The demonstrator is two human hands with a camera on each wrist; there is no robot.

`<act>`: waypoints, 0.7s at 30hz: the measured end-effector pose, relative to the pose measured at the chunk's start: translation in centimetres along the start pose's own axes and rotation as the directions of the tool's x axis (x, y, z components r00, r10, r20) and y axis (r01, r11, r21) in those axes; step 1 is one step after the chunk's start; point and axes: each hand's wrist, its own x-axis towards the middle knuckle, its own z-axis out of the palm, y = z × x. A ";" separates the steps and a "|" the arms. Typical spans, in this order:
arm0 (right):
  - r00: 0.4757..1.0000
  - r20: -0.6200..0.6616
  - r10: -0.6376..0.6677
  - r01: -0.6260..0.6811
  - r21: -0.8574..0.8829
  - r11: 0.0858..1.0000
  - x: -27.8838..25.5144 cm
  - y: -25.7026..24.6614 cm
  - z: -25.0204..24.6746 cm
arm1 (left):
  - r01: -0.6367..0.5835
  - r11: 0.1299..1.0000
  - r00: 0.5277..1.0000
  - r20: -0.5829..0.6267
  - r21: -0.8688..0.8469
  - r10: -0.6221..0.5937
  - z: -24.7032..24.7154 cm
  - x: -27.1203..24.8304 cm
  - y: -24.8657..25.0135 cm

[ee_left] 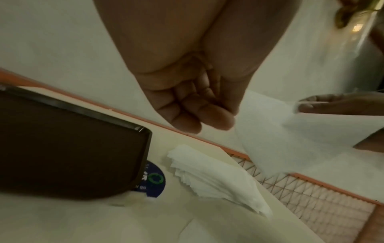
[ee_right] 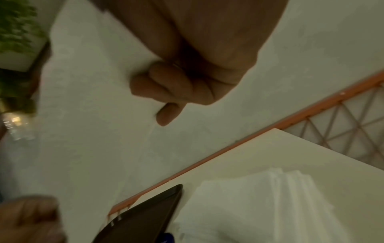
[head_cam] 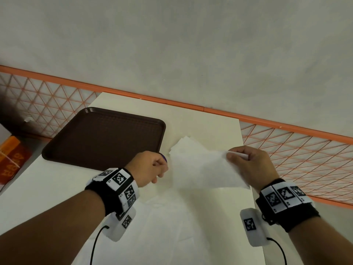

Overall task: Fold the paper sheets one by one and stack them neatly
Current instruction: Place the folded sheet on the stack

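Both wrists fill the near edge of the head view; just beyond them a thin paper sheet (head_cam: 202, 169) hangs above the table (head_cam: 57, 188), pinched at one corner by the right hand (head_cam: 250, 165) and at the opposite edge by the curled left hand (head_cam: 150, 167). Behind it lies a pile of sheets (head_cam: 183, 144), beside a brown tray (head_cam: 103, 136). Being so limp, the sheet may sag or tear under uneven pull, leaving a crooked fold.
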 end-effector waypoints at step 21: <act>0.953 -0.108 0.282 -0.301 -0.247 0.921 10.2 7.5 8.8 | -0.222 0.626 0.883 0.427 0.748 -0.197 6.8 1.2 -4.5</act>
